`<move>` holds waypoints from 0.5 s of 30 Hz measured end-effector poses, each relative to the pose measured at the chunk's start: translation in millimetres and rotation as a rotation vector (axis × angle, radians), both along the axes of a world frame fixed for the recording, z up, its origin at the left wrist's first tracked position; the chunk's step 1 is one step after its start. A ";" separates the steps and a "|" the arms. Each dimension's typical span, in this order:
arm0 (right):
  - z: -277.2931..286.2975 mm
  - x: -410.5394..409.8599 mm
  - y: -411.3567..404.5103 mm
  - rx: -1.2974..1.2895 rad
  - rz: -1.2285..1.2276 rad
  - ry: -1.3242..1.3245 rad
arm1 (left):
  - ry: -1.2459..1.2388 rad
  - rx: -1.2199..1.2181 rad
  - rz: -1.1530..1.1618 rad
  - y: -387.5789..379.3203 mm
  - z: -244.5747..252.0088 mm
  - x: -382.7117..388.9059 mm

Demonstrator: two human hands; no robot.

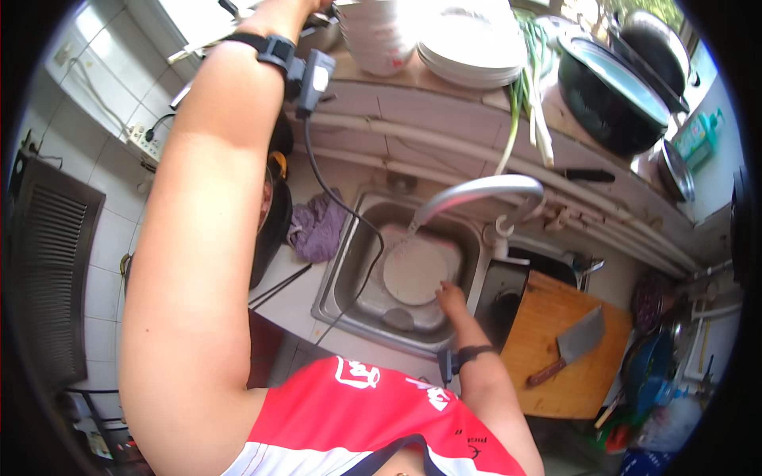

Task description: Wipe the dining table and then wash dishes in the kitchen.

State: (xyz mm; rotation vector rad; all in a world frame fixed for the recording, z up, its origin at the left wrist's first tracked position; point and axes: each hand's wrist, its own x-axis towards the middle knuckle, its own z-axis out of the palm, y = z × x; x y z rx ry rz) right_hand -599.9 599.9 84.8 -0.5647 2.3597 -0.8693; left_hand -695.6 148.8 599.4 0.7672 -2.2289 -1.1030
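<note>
My left arm stretches up to the sill; only the base of my left hand (292,11) shows at the upper edge, beside a stack of white bowls (381,41), its fingers cut off or hidden. Down in the stainless steel sink (333,297), my right hand (450,297) has its fingers on the rim of a round white plate (411,271). Water runs from the curved faucet (476,189) into the sink over the plate's upper left side. A cable from the device on my left wrist hangs across the sink.
White plates (470,59), green onions (536,113) and a dark basin (607,101) stand along the sill. Right of the sink, a cleaver (580,339) lies on a wooden cutting board (536,321). A purple cloth (318,229) and dark chopsticks (283,285) lie left of it.
</note>
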 end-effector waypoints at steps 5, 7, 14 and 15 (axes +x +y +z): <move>-33.9 1.0 -8.4 0.072 -0.065 0.009 | 0.162 0.156 -0.019 -23.9 -31.9 0.6; -22.7 -0.2 -17.3 0.054 -0.271 -0.240 | 0.256 0.222 -0.021 -21.9 -37.1 7.6; -118.0 4.7 -24.5 0.048 -0.647 -0.610 | 0.343 0.324 -0.212 47.4 -105.7 97.0; -114.8 7.0 -22.5 0.062 -0.671 -0.614 | 0.285 0.362 -0.413 59.0 -142.1 106.0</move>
